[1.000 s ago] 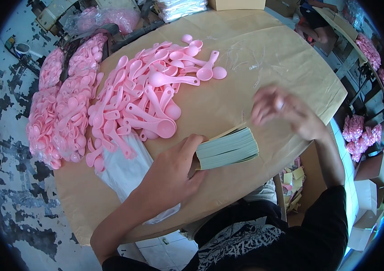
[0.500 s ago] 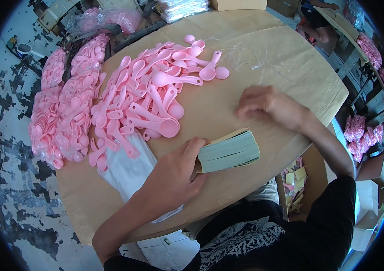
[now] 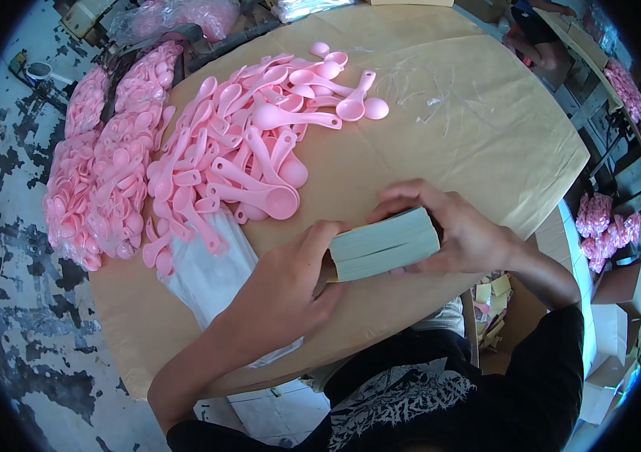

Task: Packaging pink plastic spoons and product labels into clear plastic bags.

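Observation:
A thick stack of pale green paper slips is held above the near part of the table, its layered edges turned up. My left hand grips the stack's left end between thumb and fingers. At the opposite end my right hand is closed round it, thumb and fingers on either side. Beyond my left hand lies a heap of loose pink plastic spoons. Flat clear plastic bags lie under the heap's near edge, partly covered by my left forearm.
Brown paper covers the table. Bags packed with pink spoons stand along its left edge. Below the right edge is a cardboard box with yellowish card pieces. Another person sits at a far-right table.
My right hand has come down and left from beside the stack and closed on its right end. The slips, fanned a little before, now sit squarer together. My left hand keeps its hold.

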Motion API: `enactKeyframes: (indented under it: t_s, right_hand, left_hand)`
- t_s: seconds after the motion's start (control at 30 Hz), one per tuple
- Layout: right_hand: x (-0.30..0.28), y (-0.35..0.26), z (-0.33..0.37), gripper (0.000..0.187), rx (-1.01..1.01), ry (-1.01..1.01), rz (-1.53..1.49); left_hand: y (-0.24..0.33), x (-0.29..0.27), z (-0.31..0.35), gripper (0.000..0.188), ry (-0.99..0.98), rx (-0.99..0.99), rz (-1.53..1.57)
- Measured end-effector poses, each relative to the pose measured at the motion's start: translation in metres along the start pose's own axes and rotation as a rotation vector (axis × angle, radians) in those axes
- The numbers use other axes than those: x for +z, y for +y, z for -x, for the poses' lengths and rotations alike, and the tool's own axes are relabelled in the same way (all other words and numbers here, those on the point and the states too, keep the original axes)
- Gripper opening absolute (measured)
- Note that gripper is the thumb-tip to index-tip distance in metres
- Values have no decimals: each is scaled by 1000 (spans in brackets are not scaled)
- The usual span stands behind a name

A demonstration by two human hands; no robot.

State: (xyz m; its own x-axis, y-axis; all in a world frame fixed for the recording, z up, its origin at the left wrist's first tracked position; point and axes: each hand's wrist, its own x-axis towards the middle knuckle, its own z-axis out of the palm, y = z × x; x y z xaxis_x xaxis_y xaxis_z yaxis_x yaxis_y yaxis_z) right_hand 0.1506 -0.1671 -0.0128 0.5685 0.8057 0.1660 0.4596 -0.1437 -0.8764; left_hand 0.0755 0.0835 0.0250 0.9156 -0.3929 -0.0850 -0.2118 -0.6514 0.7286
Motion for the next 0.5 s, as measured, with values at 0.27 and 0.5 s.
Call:
enactKeyframes:
  t_s: [0.27, 0.5]
  right_hand:
    - [1, 4, -3, 59, 45, -28, 60]
    - [3, 14, -6, 68, -96, 86, 38]
  left_hand:
    - [-3, -4, -1, 59, 77, 98, -23]
    - [-11, 1, -4, 59, 87, 107, -58]
